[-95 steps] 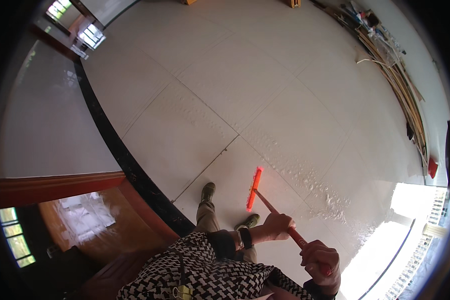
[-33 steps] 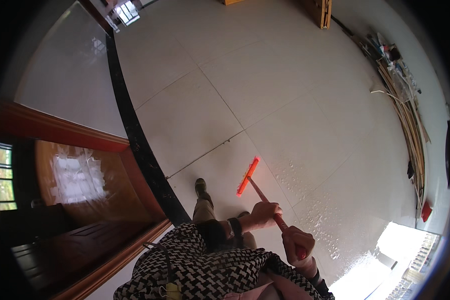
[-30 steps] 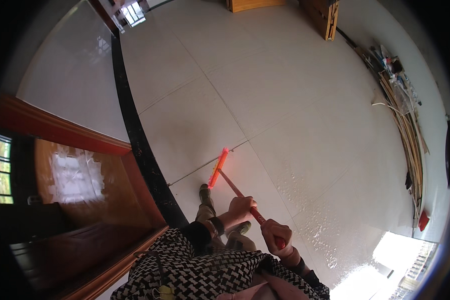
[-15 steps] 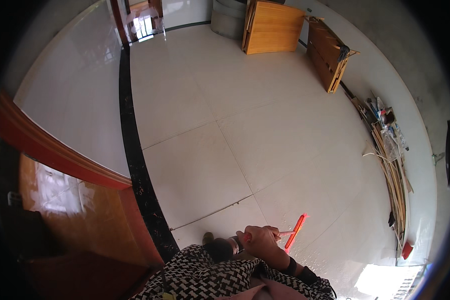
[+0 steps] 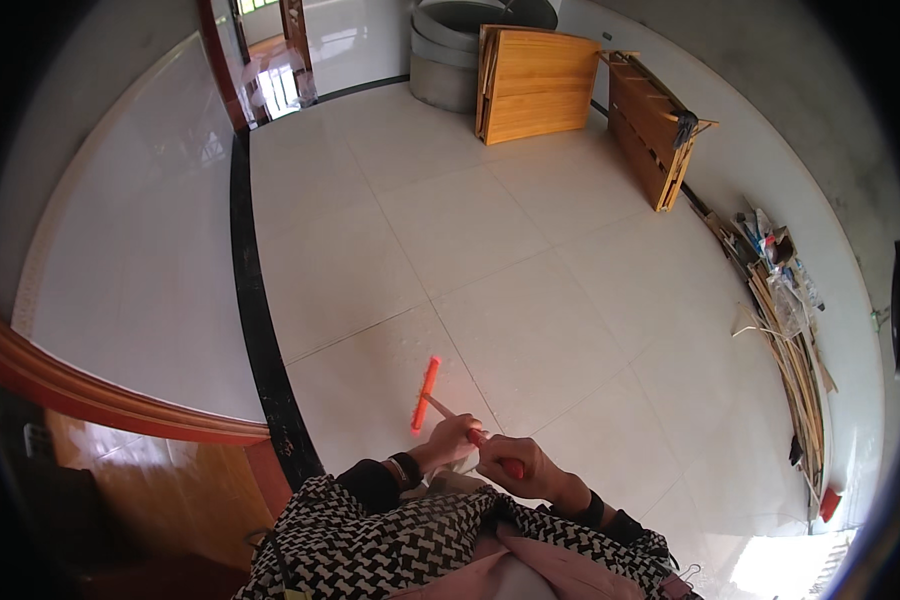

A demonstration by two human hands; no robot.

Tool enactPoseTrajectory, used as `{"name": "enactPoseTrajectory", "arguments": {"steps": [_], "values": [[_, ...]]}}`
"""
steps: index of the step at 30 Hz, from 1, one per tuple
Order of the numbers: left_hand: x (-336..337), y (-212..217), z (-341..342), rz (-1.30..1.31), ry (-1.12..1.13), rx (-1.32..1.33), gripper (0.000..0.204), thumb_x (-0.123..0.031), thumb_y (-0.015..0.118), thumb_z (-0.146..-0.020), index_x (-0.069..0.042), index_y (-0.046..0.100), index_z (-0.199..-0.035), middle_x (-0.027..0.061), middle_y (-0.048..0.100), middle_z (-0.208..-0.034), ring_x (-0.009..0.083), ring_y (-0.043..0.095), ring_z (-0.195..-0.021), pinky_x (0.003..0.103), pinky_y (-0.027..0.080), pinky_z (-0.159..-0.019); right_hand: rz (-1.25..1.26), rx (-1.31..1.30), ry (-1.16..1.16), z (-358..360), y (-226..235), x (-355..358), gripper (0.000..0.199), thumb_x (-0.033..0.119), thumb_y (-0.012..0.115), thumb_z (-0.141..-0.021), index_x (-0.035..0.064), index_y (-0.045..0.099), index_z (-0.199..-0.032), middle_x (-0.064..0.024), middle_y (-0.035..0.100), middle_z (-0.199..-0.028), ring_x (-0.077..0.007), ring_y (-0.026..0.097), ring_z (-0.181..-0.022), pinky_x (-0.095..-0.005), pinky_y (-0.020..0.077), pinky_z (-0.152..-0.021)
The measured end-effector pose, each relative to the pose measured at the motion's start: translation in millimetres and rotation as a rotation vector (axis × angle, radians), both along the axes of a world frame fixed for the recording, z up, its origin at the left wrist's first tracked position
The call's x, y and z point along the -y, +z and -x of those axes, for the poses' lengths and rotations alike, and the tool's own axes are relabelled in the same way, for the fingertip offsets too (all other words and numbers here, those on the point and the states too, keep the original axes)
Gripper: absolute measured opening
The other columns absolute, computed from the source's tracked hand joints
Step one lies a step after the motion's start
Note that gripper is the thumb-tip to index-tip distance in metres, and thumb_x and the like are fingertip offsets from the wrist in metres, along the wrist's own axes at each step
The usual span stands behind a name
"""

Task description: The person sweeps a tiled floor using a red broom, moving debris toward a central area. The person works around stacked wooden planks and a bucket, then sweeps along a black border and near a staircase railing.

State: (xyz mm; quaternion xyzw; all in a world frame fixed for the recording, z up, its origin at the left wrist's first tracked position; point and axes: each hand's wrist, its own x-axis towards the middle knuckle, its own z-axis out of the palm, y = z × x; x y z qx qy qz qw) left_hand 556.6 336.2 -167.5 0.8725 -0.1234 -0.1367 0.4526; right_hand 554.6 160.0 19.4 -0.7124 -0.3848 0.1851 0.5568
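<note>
Both of my hands are closed round the handle of a broom with a narrow bright orange-red head (image 5: 427, 392). Lower on the shaft sits my left hand (image 5: 454, 440), nearer the head, with a band at its wrist. My right hand (image 5: 520, 467) wraps the red grip at the upper end, just to the right of the left one. The broom head lies at or close to the pale tiled floor (image 5: 515, 270), ahead and to the left of my hands. Small specks and debris show on the tiles around it.
A black border strip (image 5: 255, 290) runs along the left beside a raised doorway with reddish wood trim (image 5: 140, 400). Folded wooden tables (image 5: 540, 85) and a grey round tub (image 5: 440, 75) stand at the back. Long wooden strips (image 5: 795, 400) lie along the right wall.
The broom head has swung from the right of my hands over to the left and farther forward. My hands have spread apart along the handle. The view has tilted up a little.
</note>
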Motion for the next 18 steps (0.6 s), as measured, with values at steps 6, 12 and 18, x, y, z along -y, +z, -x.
{"name": "enactPoseTrajectory", "arguments": {"steps": [6, 12, 18], "values": [[-124.1, -45.5, -90.0, -0.277, 0.268, 0.22, 0.022, -0.031, 0.07, -0.086, -0.011, 0.071, -0.075, 0.0115, 0.068, -0.082, 0.0344, 0.068, -0.077, 0.045, 0.055, -0.068, -0.166, -0.067, 0.094, -107.1, -95.2, -83.8, 0.008, 0.0, 0.068, -0.088, 0.0003, 0.06, -0.084, -0.0105, 0.062, -0.081, -0.0246, 0.058, -0.077, -0.0351, 0.0481, -0.07], [-211.5, -140.9, -186.0, -0.555, 0.17, 0.085, 0.022, -0.027, 0.071, -0.082, -0.009, 0.068, -0.071, 0.0143, 0.066, -0.079, 0.0373, 0.068, -0.074, 0.048, 0.056, -0.067, -0.216, -0.152, -0.032, -180.8, -206.5, -162.7, 0.003, -0.004, 0.064, -0.091, -0.0032, 0.062, -0.09, -0.0132, 0.065, -0.089, -0.0255, 0.062, -0.086, -0.0349, 0.0497, -0.076], [-4.0, -138.2, -175.8, 0.053, -0.14, -0.057, 0.008, -0.02, 0.066, -0.078, -0.013, 0.068, -0.074, 0.01, 0.066, -0.082, 0.0334, 0.068, -0.077, 0.046, 0.055, -0.066, -0.034, -0.148, -0.538, -161.3, -104.7, -53.0, 0.019, -0.006, 0.054, -0.093, -0.0056, 0.056, -0.074, -0.0112, 0.061, -0.073, -0.0165, 0.058, -0.068, -0.0288, 0.0485, -0.066]]}}
